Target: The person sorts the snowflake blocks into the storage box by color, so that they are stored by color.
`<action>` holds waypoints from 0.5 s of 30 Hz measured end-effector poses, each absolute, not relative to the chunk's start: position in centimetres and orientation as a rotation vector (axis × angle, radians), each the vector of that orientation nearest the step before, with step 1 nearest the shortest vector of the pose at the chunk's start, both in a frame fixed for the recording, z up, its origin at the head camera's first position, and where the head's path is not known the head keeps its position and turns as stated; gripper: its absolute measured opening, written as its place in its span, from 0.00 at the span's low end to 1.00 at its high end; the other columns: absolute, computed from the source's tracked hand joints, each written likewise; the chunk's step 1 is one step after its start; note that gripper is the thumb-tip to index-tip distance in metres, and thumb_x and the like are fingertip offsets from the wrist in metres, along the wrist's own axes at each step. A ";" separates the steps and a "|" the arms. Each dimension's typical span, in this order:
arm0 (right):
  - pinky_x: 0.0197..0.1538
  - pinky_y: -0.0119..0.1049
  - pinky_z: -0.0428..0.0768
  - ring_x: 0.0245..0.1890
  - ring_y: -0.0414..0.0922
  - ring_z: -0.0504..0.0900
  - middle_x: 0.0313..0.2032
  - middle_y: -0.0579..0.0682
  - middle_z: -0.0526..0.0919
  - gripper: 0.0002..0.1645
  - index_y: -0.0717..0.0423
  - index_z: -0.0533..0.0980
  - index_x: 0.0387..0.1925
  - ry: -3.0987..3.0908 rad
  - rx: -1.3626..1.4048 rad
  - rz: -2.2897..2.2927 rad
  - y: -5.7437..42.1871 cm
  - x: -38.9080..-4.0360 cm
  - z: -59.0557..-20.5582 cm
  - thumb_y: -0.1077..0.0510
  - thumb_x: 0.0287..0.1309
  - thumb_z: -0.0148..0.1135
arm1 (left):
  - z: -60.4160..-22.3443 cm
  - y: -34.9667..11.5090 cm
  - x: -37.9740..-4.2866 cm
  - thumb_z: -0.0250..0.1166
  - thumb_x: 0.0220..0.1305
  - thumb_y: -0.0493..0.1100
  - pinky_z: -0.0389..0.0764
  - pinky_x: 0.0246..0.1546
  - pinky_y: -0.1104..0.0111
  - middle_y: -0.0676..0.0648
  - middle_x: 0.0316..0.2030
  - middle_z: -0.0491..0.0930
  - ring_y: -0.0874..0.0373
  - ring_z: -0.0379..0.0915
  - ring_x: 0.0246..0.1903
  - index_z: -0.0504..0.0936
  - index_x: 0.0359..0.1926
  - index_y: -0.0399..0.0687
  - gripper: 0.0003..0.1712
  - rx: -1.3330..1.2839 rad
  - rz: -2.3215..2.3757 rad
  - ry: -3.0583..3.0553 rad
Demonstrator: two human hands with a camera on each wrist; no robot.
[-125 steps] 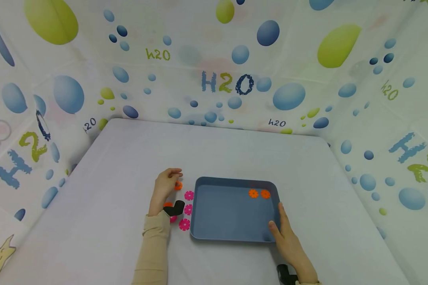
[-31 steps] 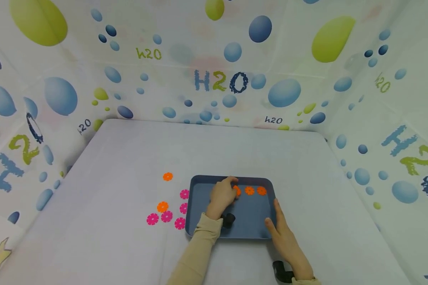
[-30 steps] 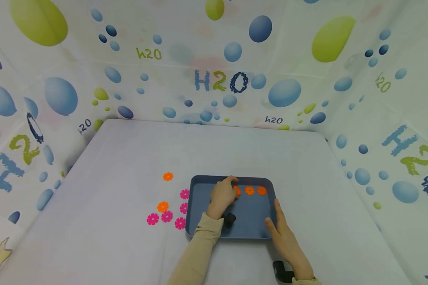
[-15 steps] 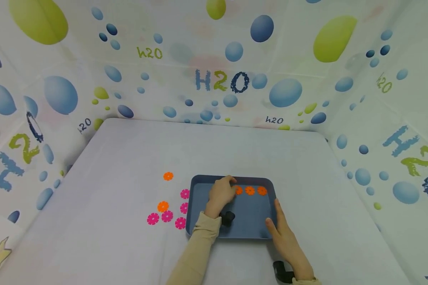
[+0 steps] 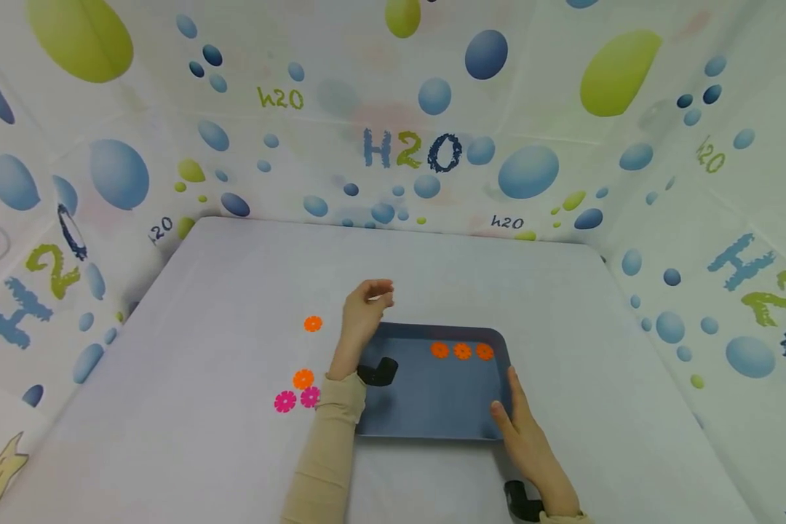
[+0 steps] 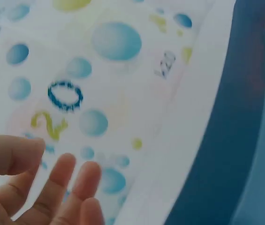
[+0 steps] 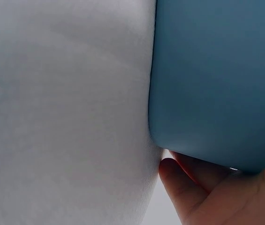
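Note:
My left hand (image 5: pixel 363 309) hovers above the far left corner of the blue-grey tray (image 5: pixel 432 400); its fingers are loosely bent, with nothing between them in the left wrist view. My right hand (image 5: pixel 530 437) holds the tray's right side near the front corner, thumb at the rim and fingers along the outer wall. Seen from the right wrist, fingers (image 7: pixel 184 187) reach below the tray's edge. Three orange notched, flower-shaped discs (image 5: pixel 462 351) lie in a row by the tray's far wall, toward the right.
Left of the tray on the white tabletop (image 5: pixel 203 349) lie an orange disc (image 5: pixel 313 323), a second orange disc (image 5: pixel 303 379) and two pink discs (image 5: pixel 284 401). My left sleeve (image 5: pixel 327 451) covers the spot beside the tray's left wall. Printed cloth (image 5: pixel 406 94) surrounds the table.
My left hand has let go of the third orange disc, now in the row, and has moved left and up from the tray. The right hand stays at the tray's side.

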State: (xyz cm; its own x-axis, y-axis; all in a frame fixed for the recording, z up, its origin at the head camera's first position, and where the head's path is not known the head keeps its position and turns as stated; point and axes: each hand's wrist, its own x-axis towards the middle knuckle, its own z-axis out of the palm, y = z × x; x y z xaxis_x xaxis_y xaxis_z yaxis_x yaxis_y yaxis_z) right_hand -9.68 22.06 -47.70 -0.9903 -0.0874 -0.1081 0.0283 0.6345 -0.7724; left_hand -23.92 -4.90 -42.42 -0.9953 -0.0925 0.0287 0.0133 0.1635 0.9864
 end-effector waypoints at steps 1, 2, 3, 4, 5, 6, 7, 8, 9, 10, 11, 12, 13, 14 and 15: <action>0.67 0.70 0.51 0.73 0.69 0.44 0.76 0.65 0.37 0.42 0.51 0.32 0.77 2.714 -0.049 -1.286 22.0 -9.7 -47.7 0.46 0.75 0.40 | -42.6 -5.6 -24.1 0.61 0.64 0.35 0.73 0.33 0.74 0.39 0.50 0.82 0.44 0.81 0.45 0.80 0.52 0.39 0.15 0.127 -1.968 -2.289; 0.67 0.70 0.51 0.73 0.69 0.44 0.76 0.65 0.37 0.42 0.51 0.32 0.77 2.710 -0.050 -1.288 22.0 -9.6 -47.6 0.46 0.75 0.40 | -42.9 -6.3 -24.2 0.61 0.63 0.34 0.73 0.35 0.74 0.39 0.50 0.82 0.44 0.80 0.46 0.80 0.51 0.39 0.15 0.174 -1.952 -2.257; 0.67 0.70 0.51 0.73 0.69 0.43 0.76 0.65 0.37 0.42 0.51 0.32 0.77 2.708 -0.050 -1.288 22.0 -9.6 -47.6 0.45 0.75 0.40 | -43.2 -7.0 -24.3 0.61 0.63 0.34 0.73 0.36 0.73 0.39 0.51 0.82 0.44 0.80 0.46 0.80 0.51 0.40 0.15 0.221 -1.930 -2.236; 0.67 0.70 0.51 0.73 0.69 0.44 0.76 0.65 0.37 0.42 0.51 0.32 0.77 2.709 -0.050 -1.287 22.0 -9.6 -47.5 0.45 0.75 0.40 | -43.5 -7.7 -24.4 0.61 0.62 0.34 0.73 0.38 0.72 0.40 0.51 0.81 0.44 0.79 0.47 0.80 0.51 0.40 0.15 0.273 -1.906 -2.221; 0.67 0.70 0.51 0.73 0.69 0.44 0.76 0.65 0.37 0.42 0.52 0.32 0.77 2.709 -0.050 -1.287 22.0 -9.6 -47.5 0.45 0.75 0.40 | -43.9 -8.3 -24.5 0.60 0.62 0.34 0.73 0.40 0.71 0.40 0.52 0.81 0.44 0.79 0.48 0.80 0.51 0.41 0.15 0.322 -1.880 -2.211; 0.67 0.70 0.51 0.73 0.69 0.43 0.76 0.66 0.37 0.42 0.52 0.32 0.77 2.708 -0.051 -1.287 22.0 -9.5 -47.5 0.45 0.75 0.40 | -44.3 -9.0 -24.6 0.60 0.62 0.33 0.73 0.40 0.70 0.40 0.52 0.81 0.44 0.79 0.48 0.80 0.51 0.41 0.15 0.368 -1.858 -2.197; 0.66 0.70 0.52 0.73 0.69 0.43 0.76 0.66 0.37 0.42 0.52 0.32 0.77 2.709 -0.052 -1.287 22.0 -9.5 -47.5 0.45 0.75 0.40 | -44.7 -9.6 -24.6 0.60 0.62 0.33 0.73 0.41 0.70 0.40 0.52 0.81 0.44 0.79 0.48 0.80 0.51 0.41 0.16 0.412 -1.826 -2.188; 0.66 0.70 0.51 0.73 0.69 0.43 0.76 0.66 0.37 0.42 0.52 0.32 0.77 2.711 -0.052 -1.288 22.0 -9.5 -47.5 0.45 0.75 0.40 | -45.0 -10.1 -24.6 0.59 0.62 0.32 0.73 0.41 0.71 0.39 0.51 0.81 0.44 0.79 0.47 0.80 0.51 0.40 0.16 0.457 -1.798 -2.177; 0.66 0.70 0.51 0.73 0.69 0.43 0.76 0.66 0.37 0.42 0.52 0.32 0.77 2.712 -0.051 -1.288 22.0 -9.5 -47.5 0.46 0.75 0.40 | -45.4 -10.6 -24.6 0.58 0.61 0.32 0.73 0.40 0.73 0.39 0.51 0.81 0.45 0.80 0.47 0.80 0.50 0.40 0.16 0.498 -1.769 -2.170; 0.66 0.70 0.51 0.73 0.69 0.43 0.76 0.66 0.37 0.42 0.52 0.32 0.77 2.713 -0.051 -1.289 22.0 -9.5 -47.4 0.46 0.75 0.40 | -45.8 -11.1 -24.6 0.57 0.61 0.31 0.73 0.39 0.74 0.39 0.50 0.81 0.45 0.80 0.46 0.80 0.50 0.40 0.16 0.530 -1.747 -2.159; 0.67 0.70 0.51 0.73 0.69 0.43 0.76 0.66 0.37 0.42 0.52 0.32 0.77 2.710 -0.051 -1.292 22.0 -9.5 -47.4 0.46 0.75 0.40 | -46.0 -11.5 -24.6 0.57 0.61 0.30 0.72 0.36 0.75 0.39 0.50 0.81 0.44 0.80 0.44 0.80 0.50 0.39 0.16 0.560 -1.729 -2.154; 0.67 0.70 0.51 0.73 0.69 0.43 0.76 0.66 0.37 0.42 0.52 0.32 0.77 2.710 -0.052 -1.293 22.0 -9.5 -47.4 0.47 0.75 0.40 | -46.3 -11.9 -24.5 0.56 0.61 0.30 0.71 0.35 0.76 0.38 0.50 0.81 0.45 0.80 0.43 0.80 0.50 0.39 0.17 0.585 -1.709 -2.160; 0.67 0.70 0.51 0.73 0.69 0.43 0.76 0.66 0.37 0.42 0.52 0.32 0.76 2.711 -0.052 -1.294 22.0 -9.5 -47.4 0.47 0.75 0.40 | -46.5 -12.3 -24.5 0.55 0.61 0.30 0.71 0.34 0.75 0.38 0.50 0.81 0.44 0.79 0.42 0.80 0.51 0.38 0.17 0.609 -1.690 -2.173; 0.67 0.70 0.50 0.73 0.69 0.43 0.76 0.66 0.37 0.42 0.53 0.32 0.76 2.709 -0.053 -1.298 22.0 -9.5 -47.4 0.47 0.75 0.40 | -46.7 -12.6 -24.4 0.54 0.60 0.30 0.70 0.34 0.74 0.38 0.50 0.81 0.45 0.79 0.43 0.79 0.51 0.38 0.18 0.630 -1.678 -2.187; 0.67 0.70 0.50 0.73 0.69 0.43 0.76 0.66 0.37 0.42 0.53 0.32 0.76 2.707 -0.050 -1.299 22.0 -9.5 -47.4 0.47 0.75 0.40 | -46.8 -13.0 -24.3 0.53 0.60 0.31 0.71 0.35 0.73 0.38 0.50 0.81 0.45 0.78 0.43 0.79 0.51 0.38 0.18 0.644 -1.661 -2.216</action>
